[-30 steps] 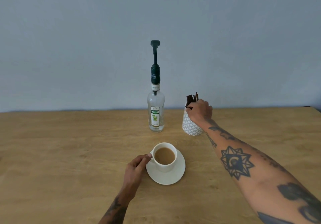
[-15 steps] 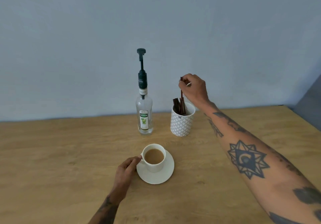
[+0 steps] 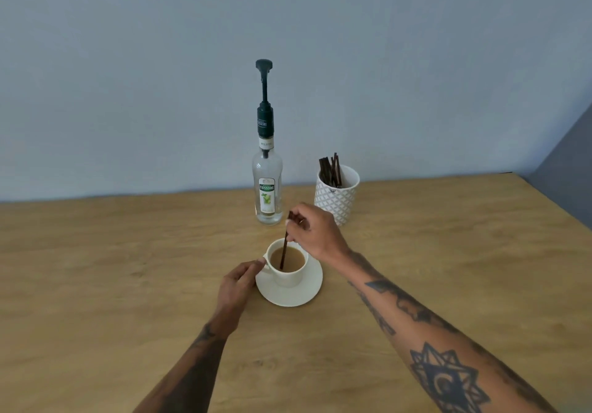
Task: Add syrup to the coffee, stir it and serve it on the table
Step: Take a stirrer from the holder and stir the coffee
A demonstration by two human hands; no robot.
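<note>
A white cup (image 3: 288, 276) of milky coffee sits on a white saucer (image 3: 307, 295) in the middle of the wooden table. My left hand (image 3: 238, 286) pinches the cup's handle on its left side. My right hand (image 3: 315, 233) hovers just above and behind the cup, gripping a thin dark stir stick (image 3: 284, 247) whose lower end dips into the coffee. Behind the cup stands a clear syrup bottle (image 3: 267, 185) with a tall dark green pump on top, untouched.
A white patterned holder (image 3: 338, 199) with several more dark stir sticks stands to the right of the bottle, near the wall. The table's right edge (image 3: 557, 207) runs diagonally at the far right. A pale blue wall closes the back.
My right hand has pulled one stick out of the holder and brought it down and toward me into the coffee. My left hand has stayed on the cup's handle.
</note>
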